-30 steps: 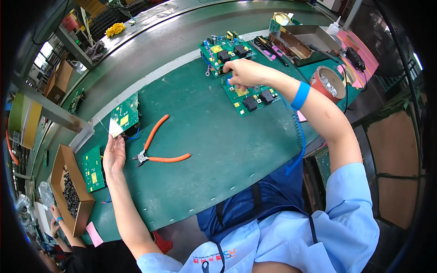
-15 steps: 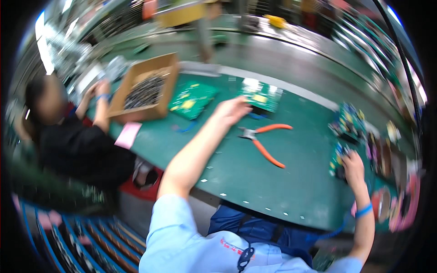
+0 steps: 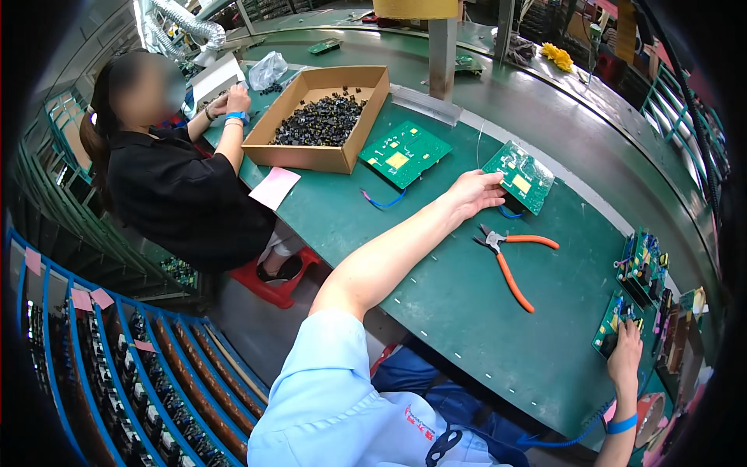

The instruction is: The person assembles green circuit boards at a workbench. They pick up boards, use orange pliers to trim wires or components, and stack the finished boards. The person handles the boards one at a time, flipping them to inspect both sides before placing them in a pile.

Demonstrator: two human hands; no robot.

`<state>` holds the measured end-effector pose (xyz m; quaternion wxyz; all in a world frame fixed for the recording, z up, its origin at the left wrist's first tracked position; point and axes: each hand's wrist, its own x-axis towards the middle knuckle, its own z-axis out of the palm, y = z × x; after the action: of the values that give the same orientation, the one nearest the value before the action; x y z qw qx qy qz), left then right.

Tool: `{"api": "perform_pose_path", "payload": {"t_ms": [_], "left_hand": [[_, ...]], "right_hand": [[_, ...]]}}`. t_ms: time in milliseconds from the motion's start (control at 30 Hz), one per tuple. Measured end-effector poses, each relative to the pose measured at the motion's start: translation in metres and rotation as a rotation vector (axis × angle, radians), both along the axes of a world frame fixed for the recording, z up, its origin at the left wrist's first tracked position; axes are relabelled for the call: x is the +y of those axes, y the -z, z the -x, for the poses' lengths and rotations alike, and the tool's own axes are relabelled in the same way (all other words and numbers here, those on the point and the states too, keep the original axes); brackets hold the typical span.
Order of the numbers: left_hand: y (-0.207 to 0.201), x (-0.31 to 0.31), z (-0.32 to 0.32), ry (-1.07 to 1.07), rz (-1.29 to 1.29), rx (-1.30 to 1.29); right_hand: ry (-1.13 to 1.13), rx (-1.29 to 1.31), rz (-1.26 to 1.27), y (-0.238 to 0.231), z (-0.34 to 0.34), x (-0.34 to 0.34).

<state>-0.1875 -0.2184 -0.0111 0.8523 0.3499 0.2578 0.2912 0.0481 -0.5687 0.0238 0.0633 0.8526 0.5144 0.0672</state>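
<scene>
My left hand [image 3: 473, 194] reaches across the bench, its thumb and fingers closed at the near-left edge of a green circuit board [image 3: 510, 165]. That board lies solder side up, slightly tilted, with a blue wire under it. At the right, my right hand [image 3: 624, 359] has its fingers on the parts of a small populated circuit board [image 3: 605, 333]. Between the hands lie orange-handled cutting pliers [image 3: 510, 268], jaws apart, touched by neither hand. Another green circuit board [image 3: 408, 153], also solder side up, rests left of my left hand.
A cardboard box [image 3: 311, 158] of small black parts stands at the left, near a pink paper [image 3: 274, 188]. A co-worker in black [image 3: 179, 194] sits beyond it. More populated boards [image 3: 643, 265] stand at the right edge. A blue rack [image 3: 148, 350] stands lower left.
My view has swung left and steadied, so the bench appears farther right. Both hands stay at the same boards; the pliers keep their place on the bench.
</scene>
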Motion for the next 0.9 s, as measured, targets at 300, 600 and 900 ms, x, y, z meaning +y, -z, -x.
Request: {"api": "perform_pose_path", "payload": {"t_ms": [300,600,900], "left_hand": [[-0.003,-0.002,-0.003,-0.015,-0.061,-0.02],[-0.009,-0.007,-0.002,-0.076,-0.088,-0.099],[-0.014,-0.009,-0.001,-0.07,-0.06,-0.179]], "right_hand": [[-0.016,0.204,-0.138,0.006,-0.018,-0.006],[-0.171,-0.083,0.038,0.004,-0.035,0.012],[-0.218,-0.203,0.126,0.009,-0.041,0.015]]}}
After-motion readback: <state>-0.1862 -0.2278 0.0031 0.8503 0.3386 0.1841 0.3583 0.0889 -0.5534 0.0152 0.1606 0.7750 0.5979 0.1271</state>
